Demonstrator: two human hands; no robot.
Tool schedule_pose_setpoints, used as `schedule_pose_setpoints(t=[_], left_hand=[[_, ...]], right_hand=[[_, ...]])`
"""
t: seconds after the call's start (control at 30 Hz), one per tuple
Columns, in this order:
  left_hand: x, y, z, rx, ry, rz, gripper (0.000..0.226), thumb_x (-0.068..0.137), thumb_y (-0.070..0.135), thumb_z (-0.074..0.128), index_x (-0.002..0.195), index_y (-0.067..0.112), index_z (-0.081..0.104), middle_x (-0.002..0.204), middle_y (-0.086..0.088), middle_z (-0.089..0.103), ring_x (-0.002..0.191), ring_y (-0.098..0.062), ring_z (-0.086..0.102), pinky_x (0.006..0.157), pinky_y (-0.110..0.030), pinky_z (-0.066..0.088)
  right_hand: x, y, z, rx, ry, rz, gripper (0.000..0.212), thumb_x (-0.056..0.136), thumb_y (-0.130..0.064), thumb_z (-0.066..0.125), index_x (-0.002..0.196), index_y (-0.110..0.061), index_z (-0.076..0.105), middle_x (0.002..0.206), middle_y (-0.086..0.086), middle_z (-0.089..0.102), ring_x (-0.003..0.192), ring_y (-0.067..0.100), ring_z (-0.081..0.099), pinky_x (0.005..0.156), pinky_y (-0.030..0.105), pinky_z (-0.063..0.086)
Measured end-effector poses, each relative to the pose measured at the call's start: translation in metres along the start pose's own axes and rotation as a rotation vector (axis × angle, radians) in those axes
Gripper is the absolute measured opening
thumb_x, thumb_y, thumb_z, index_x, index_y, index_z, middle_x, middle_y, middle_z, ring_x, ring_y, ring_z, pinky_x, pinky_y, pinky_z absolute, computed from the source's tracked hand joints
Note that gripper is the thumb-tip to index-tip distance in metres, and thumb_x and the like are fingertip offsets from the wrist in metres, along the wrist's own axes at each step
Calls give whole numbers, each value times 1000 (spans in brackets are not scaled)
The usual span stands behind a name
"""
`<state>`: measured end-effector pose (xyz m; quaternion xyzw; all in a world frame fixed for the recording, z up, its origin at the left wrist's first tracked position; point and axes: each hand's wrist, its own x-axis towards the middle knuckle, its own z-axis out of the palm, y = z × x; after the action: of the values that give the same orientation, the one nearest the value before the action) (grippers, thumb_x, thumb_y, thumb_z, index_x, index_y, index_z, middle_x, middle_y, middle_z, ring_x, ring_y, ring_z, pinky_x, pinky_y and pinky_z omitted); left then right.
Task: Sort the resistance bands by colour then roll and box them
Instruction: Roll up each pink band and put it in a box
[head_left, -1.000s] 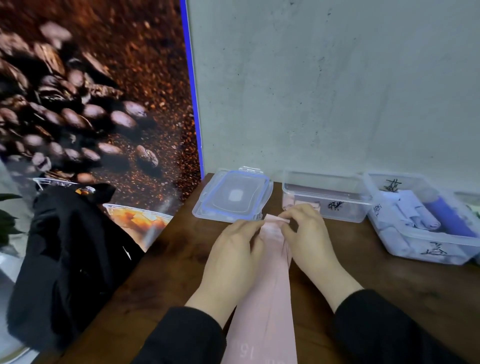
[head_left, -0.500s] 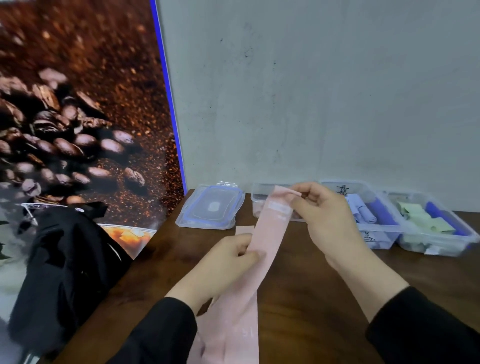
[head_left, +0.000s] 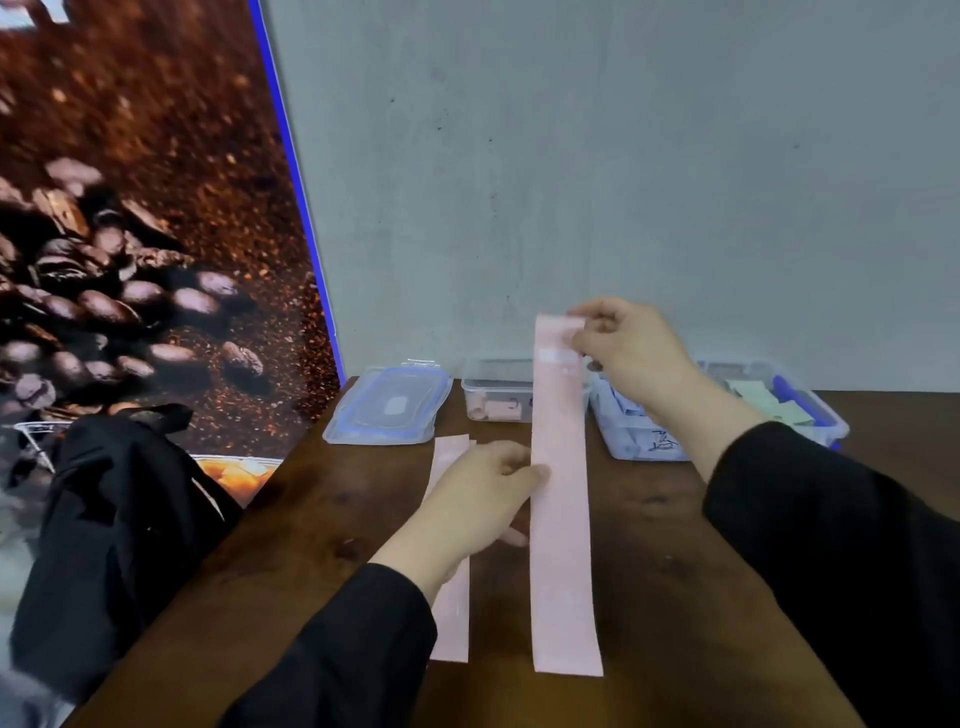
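Head view: our right hand (head_left: 631, 345) pinches an unrolled pink band (head_left: 561, 499), left hand (head_left: 485, 491) fingers touching its edge; boxes (head_left: 639, 441) hold some rolls, more remain.

view: one head camera, wide-angle | faces: forward and down toward 12 o'clock | range: close over table (head_left: 675, 545) | far edge: wall (head_left: 571, 182) | poster (head_left: 130, 234) at 10 o'clock
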<state>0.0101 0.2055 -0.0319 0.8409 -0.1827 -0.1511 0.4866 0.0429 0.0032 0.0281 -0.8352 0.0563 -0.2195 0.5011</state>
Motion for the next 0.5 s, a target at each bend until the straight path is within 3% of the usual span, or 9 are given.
schedule_pose_setpoints(t=[0.1, 0.2, 0.27, 0.33, 0.43, 0.5], left_hand=[[8, -24, 6, 417, 154, 46, 38, 102, 36, 51, 139, 28, 54, 128, 4, 65, 109, -13, 64, 94, -20, 48], [1, -47, 14, 631, 124, 166, 35, 104, 35, 49, 137, 31, 57, 127, 8, 65, 111, -10, 62, 95, -20, 47], [0, -58, 19, 776, 89, 282, 35, 104, 36, 46, 137, 32, 57, 128, 10, 64, 111, -8, 61, 99, -22, 47], [1, -69, 22, 836, 36, 373, 35, 104, 39, 45, 137, 34, 58, 130, 12, 63, 113, -7, 59, 101, -22, 44], [4, -82, 25, 853, -16, 432, 36, 103, 44, 46, 135, 37, 59, 136, 16, 58, 120, -4, 53, 106, -25, 40], [4, -88, 26, 831, -37, 441, 36, 101, 47, 47, 134, 39, 59, 138, 19, 55, 124, -2, 48, 109, -25, 34]], right_hand=[[-18, 45, 11, -326, -98, 115, 53, 95, -27, 71, 144, -18, 53, 133, -1, 60, 115, 18, 58, 90, 25, 42], [-68, 77, 20, -347, -138, 161, 42, 96, -36, 69, 135, -22, 61, 117, -9, 63, 104, 9, 58, 87, 23, 40], [-103, 92, 25, -426, -191, 123, 34, 98, -39, 65, 130, -29, 64, 120, -13, 62, 104, 3, 56, 89, 20, 42], [-127, 102, 28, -515, -265, 40, 34, 100, -39, 61, 133, -35, 62, 134, -17, 59, 113, -6, 51, 99, 15, 38], [-147, 113, 27, -590, -412, -73, 42, 101, -44, 54, 143, -41, 52, 150, -30, 42, 130, -23, 27, 118, 14, 14], [-158, 116, 22, -538, -398, -95, 41, 100, -49, 52, 141, -47, 51, 148, -37, 37, 129, -30, 23, 118, 13, 14]])
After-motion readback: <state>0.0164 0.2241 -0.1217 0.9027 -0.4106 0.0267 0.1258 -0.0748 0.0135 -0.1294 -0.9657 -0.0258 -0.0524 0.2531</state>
